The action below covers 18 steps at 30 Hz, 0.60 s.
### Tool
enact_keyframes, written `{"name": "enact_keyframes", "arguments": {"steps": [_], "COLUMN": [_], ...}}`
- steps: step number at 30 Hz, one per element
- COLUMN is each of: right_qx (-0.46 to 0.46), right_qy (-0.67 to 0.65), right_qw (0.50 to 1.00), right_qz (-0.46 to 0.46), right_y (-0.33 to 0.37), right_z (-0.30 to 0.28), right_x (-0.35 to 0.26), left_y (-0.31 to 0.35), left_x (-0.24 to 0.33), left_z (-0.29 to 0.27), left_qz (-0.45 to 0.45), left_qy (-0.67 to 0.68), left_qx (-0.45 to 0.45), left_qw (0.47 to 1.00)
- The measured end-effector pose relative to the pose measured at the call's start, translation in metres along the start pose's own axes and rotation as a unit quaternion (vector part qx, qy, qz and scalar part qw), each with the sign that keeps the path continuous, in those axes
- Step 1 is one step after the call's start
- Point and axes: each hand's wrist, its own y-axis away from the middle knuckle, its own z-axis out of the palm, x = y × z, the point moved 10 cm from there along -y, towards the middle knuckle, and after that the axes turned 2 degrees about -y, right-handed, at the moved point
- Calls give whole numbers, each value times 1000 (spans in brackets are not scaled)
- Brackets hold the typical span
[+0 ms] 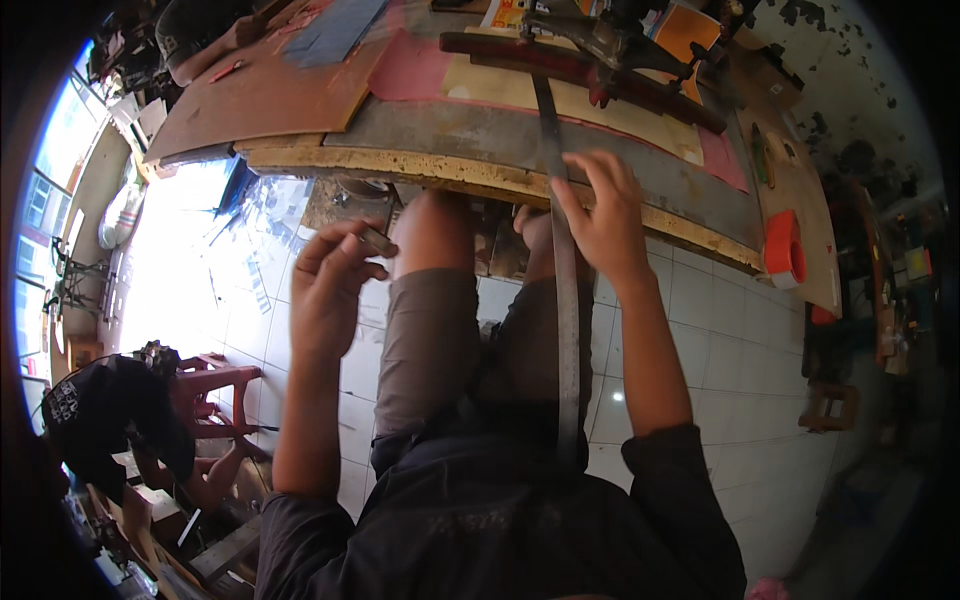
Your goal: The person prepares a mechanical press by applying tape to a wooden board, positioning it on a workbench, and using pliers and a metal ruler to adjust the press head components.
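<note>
A long, narrow, flat strip (566,330), dark at its far end and grey below, runs from beneath a dark red bar on the table, over the table's edge and down to my lap. My right hand (608,215) is beside the strip at the table's edge, fingers spread, with the thumb at or very near the strip; whether it touches is unclear. Off to the left, my left hand (330,275) is raised above the floor beside my knee. It pinches a small, grey, blocky piece (378,242) whose kind I cannot make out.
Across the table (420,125) stands a dark metal device with the red bar (600,75). Yellow and pink sheets (640,125) lie below it. A red-orange tape roll (785,250) sits at the right corner. One person (205,40) is at far left, another (120,420) lower left near a stool (225,385).
</note>
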Motion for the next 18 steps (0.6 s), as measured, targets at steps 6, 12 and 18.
{"name": "enact_keyframes", "arguments": {"steps": [6,12,18], "right_qx": [-55,-118,-214], "right_qy": [48,77,131], "right_qw": [997,990,964], "right_qz": [7,14,84], "right_y": [-36,-39,-41], "right_z": [47,66,69], "right_x": [37,42,36], "left_y": [-75,-220,-276], "left_x": [50,78,78], "left_z": [-36,-74,-113], "left_qz": [58,140,210], "left_qy": [-141,-311,-579], "left_qx": [0,-99,-128], "left_qw": [988,935,778]}}
